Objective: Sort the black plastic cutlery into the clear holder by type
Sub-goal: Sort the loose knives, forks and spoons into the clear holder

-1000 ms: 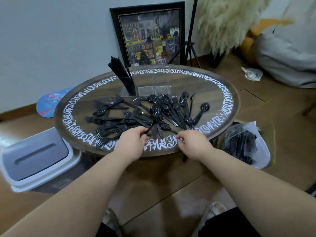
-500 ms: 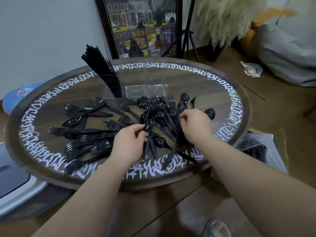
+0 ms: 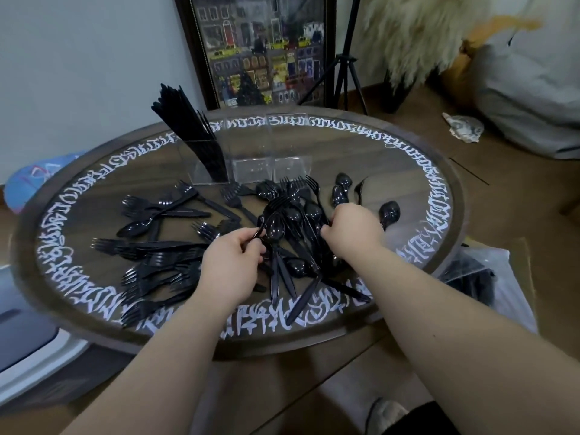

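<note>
Head view is looking down on the round table [image 3: 433, 196], white lettering circling its rim. Clear holder [image 3: 251, 158] is standing at the far side, three compartments: the leftmost is carrying a leaning bundle of black pieces [image 3: 191, 133], type hidden at this angle; the other two look bare. Loose cutlery is lying between holder and near rim: forks [image 3: 150, 262] mostly to the left, spoons [image 3: 340, 191] toward the middle and right, handles crossing in a tangle.

Both hands are working in that tangle. Left hand [image 3: 230, 265] is pinching a handle, grip clamped on a spoon [image 3: 274, 229] whose bowl is showing just above the fingers. Right hand [image 3: 351, 230] is curling over several handles, grip apparently clamped on them.

Judgement: gathering step, spoons being collected. Next move calls for aligning the handles and dropping them into one free compartment.
</note>
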Available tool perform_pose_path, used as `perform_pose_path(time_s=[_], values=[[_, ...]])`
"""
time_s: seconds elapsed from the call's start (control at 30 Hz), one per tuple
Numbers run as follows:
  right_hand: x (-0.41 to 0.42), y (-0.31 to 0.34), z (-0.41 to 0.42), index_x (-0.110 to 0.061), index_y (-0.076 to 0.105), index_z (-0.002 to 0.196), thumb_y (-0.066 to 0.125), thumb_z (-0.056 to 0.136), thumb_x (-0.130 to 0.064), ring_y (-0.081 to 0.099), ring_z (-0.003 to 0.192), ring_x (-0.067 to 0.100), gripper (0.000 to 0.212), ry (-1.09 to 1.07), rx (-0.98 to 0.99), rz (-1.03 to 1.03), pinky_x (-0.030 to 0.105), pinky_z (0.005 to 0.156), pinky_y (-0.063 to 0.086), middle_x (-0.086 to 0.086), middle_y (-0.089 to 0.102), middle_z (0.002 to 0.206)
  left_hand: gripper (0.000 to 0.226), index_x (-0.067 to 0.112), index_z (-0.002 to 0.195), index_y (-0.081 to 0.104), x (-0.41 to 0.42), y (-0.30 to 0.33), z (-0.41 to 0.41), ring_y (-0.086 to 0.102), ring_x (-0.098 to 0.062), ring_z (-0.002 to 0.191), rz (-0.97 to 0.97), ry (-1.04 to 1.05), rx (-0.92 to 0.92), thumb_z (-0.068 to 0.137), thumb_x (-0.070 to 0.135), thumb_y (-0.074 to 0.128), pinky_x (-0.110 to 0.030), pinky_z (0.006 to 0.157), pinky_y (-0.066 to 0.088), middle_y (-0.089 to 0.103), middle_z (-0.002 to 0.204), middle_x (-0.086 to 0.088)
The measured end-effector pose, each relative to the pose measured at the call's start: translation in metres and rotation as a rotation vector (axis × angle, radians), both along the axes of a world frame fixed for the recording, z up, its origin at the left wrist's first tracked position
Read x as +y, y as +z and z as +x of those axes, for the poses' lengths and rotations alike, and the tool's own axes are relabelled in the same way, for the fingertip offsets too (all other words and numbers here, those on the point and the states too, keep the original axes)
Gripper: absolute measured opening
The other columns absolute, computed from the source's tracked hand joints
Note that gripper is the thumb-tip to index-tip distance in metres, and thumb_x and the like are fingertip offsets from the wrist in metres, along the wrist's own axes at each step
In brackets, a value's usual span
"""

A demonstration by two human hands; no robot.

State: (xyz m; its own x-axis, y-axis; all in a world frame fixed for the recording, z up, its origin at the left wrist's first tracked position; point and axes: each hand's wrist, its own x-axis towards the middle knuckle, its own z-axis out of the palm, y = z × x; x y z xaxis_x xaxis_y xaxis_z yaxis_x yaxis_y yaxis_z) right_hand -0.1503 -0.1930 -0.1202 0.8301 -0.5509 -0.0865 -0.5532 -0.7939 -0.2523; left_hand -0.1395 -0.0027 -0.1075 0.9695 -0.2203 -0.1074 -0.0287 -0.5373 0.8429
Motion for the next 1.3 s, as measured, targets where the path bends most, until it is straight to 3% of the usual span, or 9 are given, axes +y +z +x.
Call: perform_pose_path(time_s=[0.17, 0.4, 0.5, 0.57, 0.67, 0.77, 0.87, 1.1, 1.3], values=[[0.002, 0.010, 0.000, -0.012, 0.044, 0.058, 0.060, 0.081, -0.021, 0.053, 0.070, 0.030, 0.029, -0.040, 0.060, 0.051, 0.027, 0.054, 0.035, 0.005, 0.048, 0.063, 0.032, 0.020, 0.128, 0.059, 0.002, 0.001, 0.002, 0.052, -0.003, 0.063, -0.010, 0.031, -0.017, 0.100, 0.022, 0.045, -0.014, 0.054, 0.040, 0.063, 0.078, 0.010], [-0.010, 0.011, -0.005, -0.009, 0.048, 0.062, 0.059, 0.080, -0.015, 0.054, 0.068, 0.030, 0.022, -0.052, 0.041, 0.079, 0.022, 0.046, 0.029, 0.006, 0.050, 0.063, 0.032, 0.018, 0.129, 0.060, -0.009, 0.004, 0.001, 0.057, 0.002, 0.074, -0.018, 0.018, -0.008, 0.099, 0.019, 0.046, -0.001, 0.056, 0.038, 0.061, 0.083, 0.015], [-0.016, 0.015, -0.012, -0.010, 0.064, 0.077, 0.060, 0.085, -0.019, 0.058, 0.082, 0.026, 0.012, -0.030, -0.067, 0.136, 0.026, 0.063, 0.044, 0.003, 0.060, 0.077, 0.032, 0.018, 0.128, 0.060, -0.010, 0.006, -0.001, 0.056, -0.001, 0.070, 0.002, 0.016, -0.026, 0.099, 0.018, 0.047, 0.001, 0.053, 0.037, 0.062, 0.079, 0.013], [-0.015, 0.022, -0.019, -0.017, 0.064, 0.079, 0.065, 0.085, -0.021, 0.057, 0.081, 0.019, 0.008, -0.048, -0.203, 0.278, 0.027, 0.070, 0.045, -0.002, 0.061, 0.081, 0.032, 0.018, 0.128, 0.061, -0.011, 0.008, -0.001, 0.053, -0.003, 0.062, -0.002, 0.045, -0.026, 0.099, 0.019, 0.047, -0.003, 0.048, 0.037, 0.062, 0.076, 0.012], [0.005, 0.037, -0.035, -0.014, 0.063, 0.078, 0.072, 0.082, -0.016, 0.057, 0.061, 0.011, 0.010, -0.090, -0.359, 0.785, 0.022, 0.057, 0.048, 0.000, 0.061, 0.073, 0.027, 0.020, 0.119, 0.065, -0.015, 0.014, -0.001, 0.046, -0.003, 0.051, -0.088, 0.078, 0.004, 0.098, 0.020, 0.047, -0.007, 0.044, 0.034, 0.062, 0.074, 0.009], [0.029, 0.040, -0.044, -0.012, 0.063, 0.077, 0.073, 0.081, -0.009, 0.051, 0.051, 0.007, 0.010, -0.016, -0.220, 1.121, 0.018, 0.047, 0.043, 0.003, 0.059, 0.066, 0.028, 0.020, 0.077, 0.064, -0.020, 0.022, -0.007, 0.039, -0.011, 0.052, -0.125, 0.020, -0.038, 0.098, 0.023, 0.046, -0.021, 0.048, 0.033, 0.056, 0.070, -0.004], [0.043, 0.033, -0.042, -0.016, 0.059, 0.070, 0.072, 0.081, -0.007, 0.050, 0.050, 0.007, 0.019, 0.049, -0.094, 1.278, 0.019, 0.047, 0.040, 0.000, 0.056, 0.060, 0.038, -0.002, 0.077, 0.058, -0.021, 0.024, -0.011, 0.039, -0.014, 0.058, -0.093, -0.031, -0.073, 0.098, 0.027, 0.046, -0.030, 0.058, 0.034, 0.047, 0.064, -0.008], [0.048, 0.029, -0.033, -0.013, 0.069, 0.078, 0.076, 0.079, -0.012, 0.061, 0.059, 0.009, 0.007, 0.165, -0.014, 1.051, 0.018, 0.055, 0.052, 0.002, 0.066, 0.067, 0.022, 0.018, 0.090, 0.070, -0.009, 0.017, -0.005, 0.062, -0.016, 0.075, -0.012, -0.098, -0.048, 0.096, 0.028, 0.051, -0.031, 0.071, 0.049, 0.069, 0.078, 0.002], [0.035, 0.035, -0.019, 0.000, 0.057, 0.123, 0.056, 0.089, 0.008, 0.062, 0.065, 0.014, 0.035, -0.001, -0.442, 1.243, 0.021, 0.062, 0.055, 0.015, 0.064, 0.096, 0.023, 0.030, 0.079, 0.059, 0.004, 0.014, 0.005, 0.059, 0.003, 0.055, 0.114, -0.186, -0.059, 0.099, 0.028, 0.046, -0.026, 0.057, 0.046, 0.064, 0.061, 0.005]])
